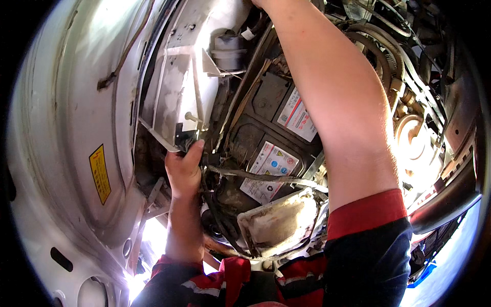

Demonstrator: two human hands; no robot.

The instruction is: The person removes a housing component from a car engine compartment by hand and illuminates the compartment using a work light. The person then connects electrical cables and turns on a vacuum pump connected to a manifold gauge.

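My left hand (184, 166) reaches up at centre left, its thumb against a small dark bracket (186, 137) on the edge of a pale metal panel (158, 102). Its other fingers curl behind the bracket and are mostly hidden. A pale bolt-like stud (192, 117) sticks out just above the thumb. My right forearm (337, 102) stretches across the middle to the far top edge. Only a sliver of my right hand (258, 2) shows there, so its fingers and whatever they touch are out of sight.
Between my arms sits a dark battery (266, 97) with white labels. A cable (261, 176) crosses over it, above a dirty pale cover (279, 220). A grey canister (228, 52) stands at the far left; hoses (383, 46) crowd the right. White bodywork (61, 128) lines the left.
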